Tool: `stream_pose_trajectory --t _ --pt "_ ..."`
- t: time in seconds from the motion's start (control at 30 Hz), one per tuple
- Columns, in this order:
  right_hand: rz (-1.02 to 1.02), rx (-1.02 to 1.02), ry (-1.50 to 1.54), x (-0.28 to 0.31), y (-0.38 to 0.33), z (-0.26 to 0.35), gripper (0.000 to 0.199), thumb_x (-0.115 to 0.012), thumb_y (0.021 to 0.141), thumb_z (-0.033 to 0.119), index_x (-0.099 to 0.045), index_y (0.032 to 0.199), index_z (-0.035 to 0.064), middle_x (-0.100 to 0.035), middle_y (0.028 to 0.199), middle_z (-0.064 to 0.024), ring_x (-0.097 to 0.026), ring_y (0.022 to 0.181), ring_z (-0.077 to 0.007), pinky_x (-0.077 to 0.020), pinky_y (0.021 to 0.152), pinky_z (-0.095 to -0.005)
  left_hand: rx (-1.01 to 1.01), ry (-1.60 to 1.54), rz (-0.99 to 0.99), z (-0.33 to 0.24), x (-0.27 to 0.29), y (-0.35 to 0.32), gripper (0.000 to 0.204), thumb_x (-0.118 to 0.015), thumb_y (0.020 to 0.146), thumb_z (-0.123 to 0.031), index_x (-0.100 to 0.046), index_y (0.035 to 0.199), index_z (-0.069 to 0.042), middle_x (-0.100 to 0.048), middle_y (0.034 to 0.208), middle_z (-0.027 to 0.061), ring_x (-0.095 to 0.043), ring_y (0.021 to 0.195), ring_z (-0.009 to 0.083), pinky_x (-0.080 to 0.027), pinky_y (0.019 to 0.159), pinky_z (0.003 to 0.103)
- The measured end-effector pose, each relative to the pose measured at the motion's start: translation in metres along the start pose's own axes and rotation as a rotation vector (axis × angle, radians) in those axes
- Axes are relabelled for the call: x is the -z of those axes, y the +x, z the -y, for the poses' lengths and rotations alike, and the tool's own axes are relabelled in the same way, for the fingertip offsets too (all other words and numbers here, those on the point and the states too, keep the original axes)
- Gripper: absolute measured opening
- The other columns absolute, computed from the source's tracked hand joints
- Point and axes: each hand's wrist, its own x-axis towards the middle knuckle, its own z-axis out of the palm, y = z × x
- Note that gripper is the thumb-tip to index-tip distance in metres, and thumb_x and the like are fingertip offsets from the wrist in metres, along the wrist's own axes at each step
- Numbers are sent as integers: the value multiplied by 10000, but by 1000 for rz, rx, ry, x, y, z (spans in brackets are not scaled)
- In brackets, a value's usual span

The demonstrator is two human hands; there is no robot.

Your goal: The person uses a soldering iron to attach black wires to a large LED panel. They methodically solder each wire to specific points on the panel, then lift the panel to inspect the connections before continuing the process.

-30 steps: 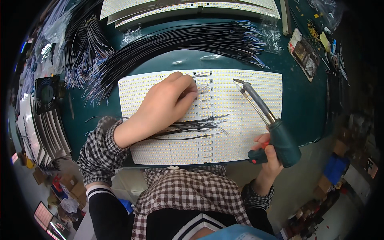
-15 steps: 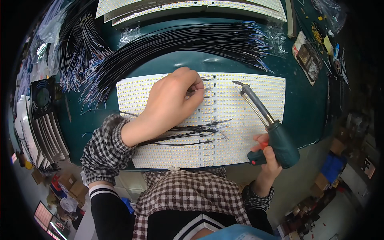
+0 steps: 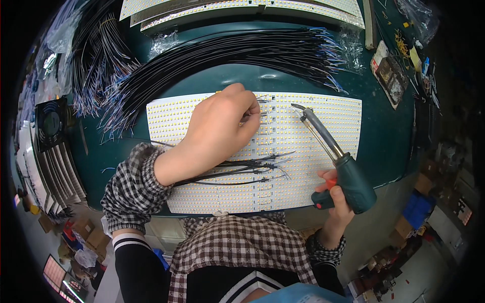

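A white LED panel (image 3: pixel 323 131) dotted with rows of small yellow chips lies in front of me. My left hand (image 3: pixel 220 123) rests over its upper middle, with thumb and fingers pinched together. A black wire (image 3: pixel 156 142) runs in from the left under this hand; its end in the pinch is mostly hidden. Closed round the handle of a dark green soldering gun (image 3: pixel 353 184) is my right hand (image 3: pixel 339 204), a finger at the red trigger. The gun's tip points up and left, above the panel, to the right of my left fingertips. Several black wires (image 3: pixel 237 166) lie across the panel below my left hand.
Beyond the panel, a long bundle of black wires (image 3: pixel 227 50) with bluish ends curves over the green table (image 3: pixel 389 146). More LED panels (image 3: pixel 242 12) are stacked at the back. A small fan (image 3: pixel 52 121) and piled boards stand left; a grimy block (image 3: pixel 390 76) lies at right.
The soldering gun's tip has shifted slightly left, nearer my left fingers. My left hand keeps its pinch at almost the same spot.
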Motion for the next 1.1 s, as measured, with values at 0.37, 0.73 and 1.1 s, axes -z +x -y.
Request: stream_pose_trajectory --t 0.37,0.73,1.1 --pt "5 5 -4 0 0 0 297 -678 821 86 -599 1051 -83 -634 955 -173 -655 909 -302 -581 623 -318 100 -113 105 -2 6 3 89 -648 786 -91 -622 808 -9 -577 774 91 -576 655 201 -446 569 317" --pt "-51 35 -45 -1 -3 -1 440 -682 826 237 -562 1085 -98 -633 920 -164 -662 800 -282 -572 621 -345 251 -794 350 -5 17 -2 90 -657 857 -70 -616 857 10 -591 846 -1 -526 770 49 -421 695 194" --pt "-101 75 -16 -5 -9 2 433 -710 816 266 -590 1040 -84 -642 892 -150 -670 755 -268 -563 656 -370 400 -1059 494 -11 23 -7 119 -653 866 -130 -630 873 -14 -604 829 -20 -530 778 37 -421 727 198"
